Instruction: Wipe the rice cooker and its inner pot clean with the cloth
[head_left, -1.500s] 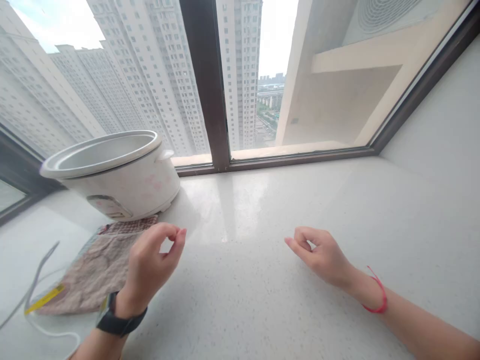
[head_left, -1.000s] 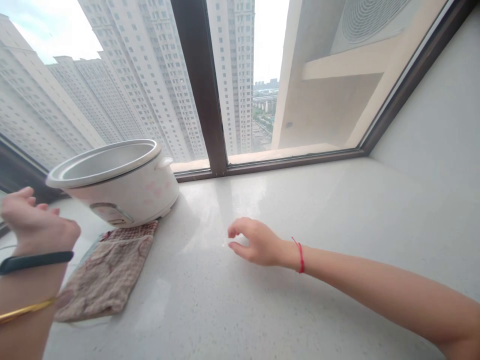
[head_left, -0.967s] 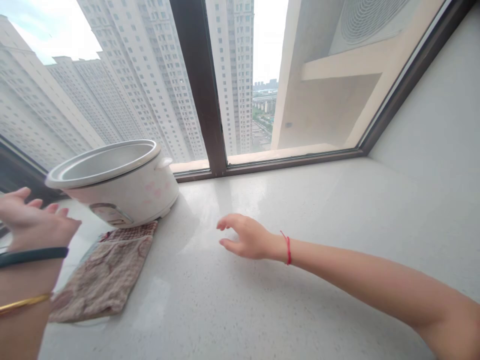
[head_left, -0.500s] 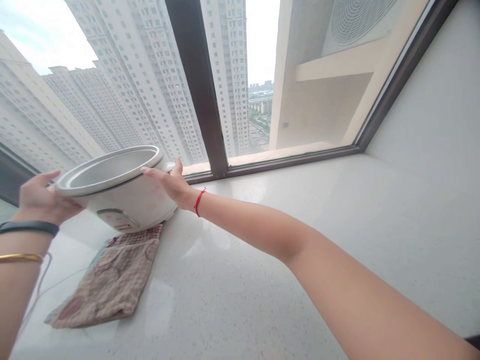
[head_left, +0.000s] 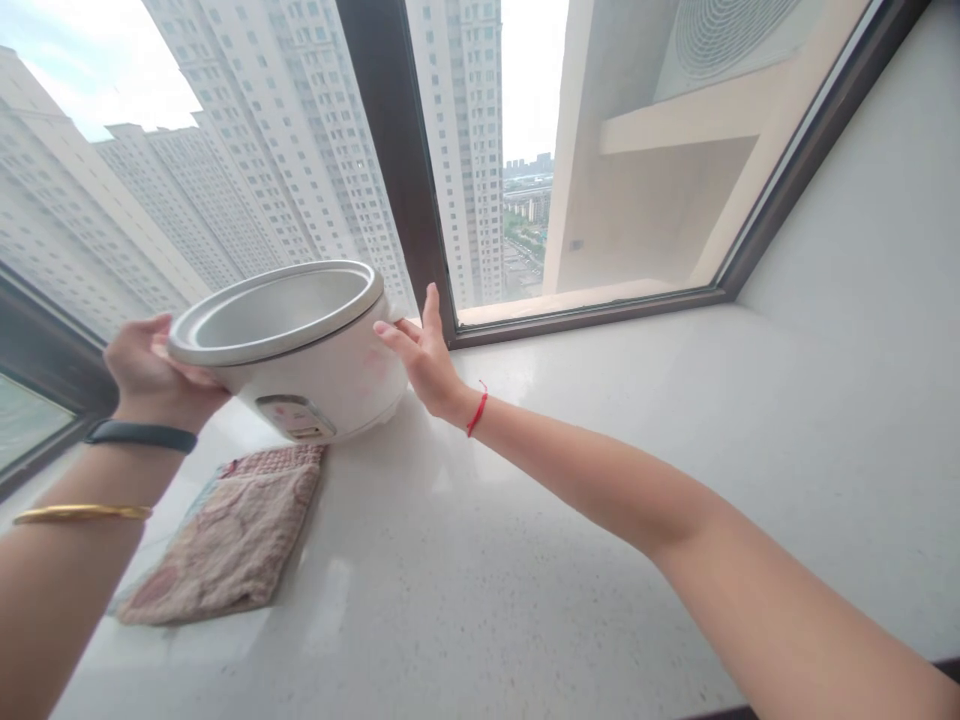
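Observation:
A white lidless rice cooker (head_left: 300, 350) with faint pink flowers and a front switch panel is held between both hands just above the pale stone windowsill (head_left: 585, 480). My left hand (head_left: 154, 365), with a dark band on its wrist, grips the cooker's left rim. My right hand (head_left: 420, 350), with a red string on its wrist, is closed on the cooker's right handle. The cooker is tilted a little and sits near the window's dark middle post (head_left: 390, 160).
A brownish patterned cloth (head_left: 232, 535) lies flat on the sill below the cooker. Window glass (head_left: 637, 150) runs along the back, and a white wall (head_left: 877, 230) closes the right side. A gold bangle is on my left forearm.
Both hands reached from the sill to the cooker and took hold of its sides. The cooker has since shifted right, off the cloth and toward the window post.

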